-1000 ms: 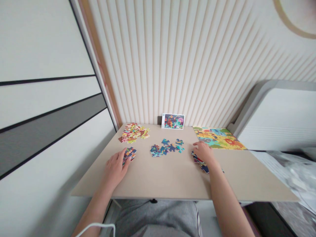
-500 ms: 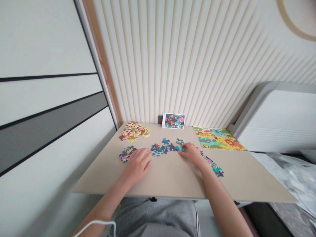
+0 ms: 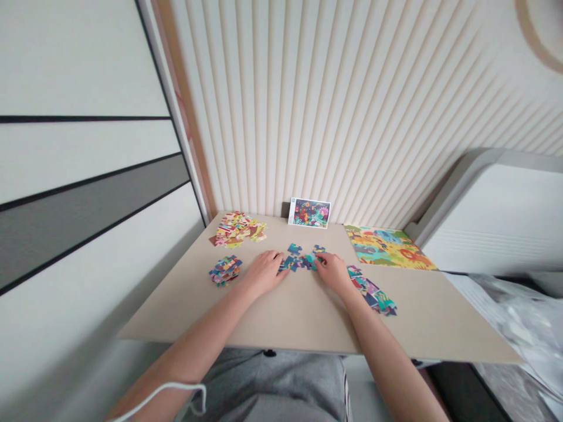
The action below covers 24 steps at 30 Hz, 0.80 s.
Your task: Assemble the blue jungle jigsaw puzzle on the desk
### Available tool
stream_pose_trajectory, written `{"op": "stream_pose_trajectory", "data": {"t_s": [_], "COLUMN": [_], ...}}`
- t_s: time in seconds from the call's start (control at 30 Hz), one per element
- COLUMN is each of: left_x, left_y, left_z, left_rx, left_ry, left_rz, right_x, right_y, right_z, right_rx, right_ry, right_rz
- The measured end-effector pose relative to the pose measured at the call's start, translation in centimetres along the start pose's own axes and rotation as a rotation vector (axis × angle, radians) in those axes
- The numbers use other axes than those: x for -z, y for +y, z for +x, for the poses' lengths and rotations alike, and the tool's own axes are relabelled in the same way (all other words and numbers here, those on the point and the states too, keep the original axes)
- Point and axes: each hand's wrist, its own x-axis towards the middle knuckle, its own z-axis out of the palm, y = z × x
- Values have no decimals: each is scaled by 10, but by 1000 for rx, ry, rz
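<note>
A short strip of joined dark-blue and teal puzzle pieces [image 3: 299, 262] lies mid-table. My left hand [image 3: 265, 273] covers its left end, the fingers at the far edge and the thumb at the near edge. At the right end, my right hand [image 3: 333, 271] has its fingertips closed on a teal puzzle piece [image 3: 314, 263], partly hidden by them. Just beyond the strip lie a loose blue piece [image 3: 294, 249] and another piece [image 3: 319, 249] close to my right fingers. Beside my right forearm runs a row of overlapping pieces [image 3: 373, 295].
A pile of dark pieces [image 3: 225, 271] sits left of my left hand. Yellow and red pieces [image 3: 240, 228] lie behind it. A picture card [image 3: 309, 213] leans against the ribbed wall. The animal puzzle [image 3: 389, 248] lies at the back right, near crumpled clear plastic [image 3: 523, 310].
My left hand has moved right, from beside the dark pile onto the strip's left end. My right hand stays at the right end, shifted slightly left. The view has tilted a little.
</note>
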Motion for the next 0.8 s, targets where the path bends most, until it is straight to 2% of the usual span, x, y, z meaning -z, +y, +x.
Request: {"op": "stream_pose_trajectory", "data": {"t_s": [0.1, 0.27, 0.4, 0.5, 0.63, 0.8], "left_x": [1, 1, -3, -5, -2, 4], "left_y": [-2, -5, -6, -6, -5, -5], "left_z": [-4, -4, -4, -5, -9, -10], "left_rx": [-25, -3, 3, 21, 57, 80], "left_ry": [3, 17, 20, -5, -26, -7], "left_rz": [-52, -124, -185, -211, -203, -172], "right_x": [-9, -13, -15, -15, -10, 0], "right_y": [-15, -16, -4, 0, -5, -12], "right_z": [-4, -4, 0, -2, -5, -5], "right_rx": [-22, -25, -43, 17, 73, 27], "right_ry": [-29, -92, -106, -110, -77, -25], "right_rz": [-210, -172, 70, 336, 518, 753]}}
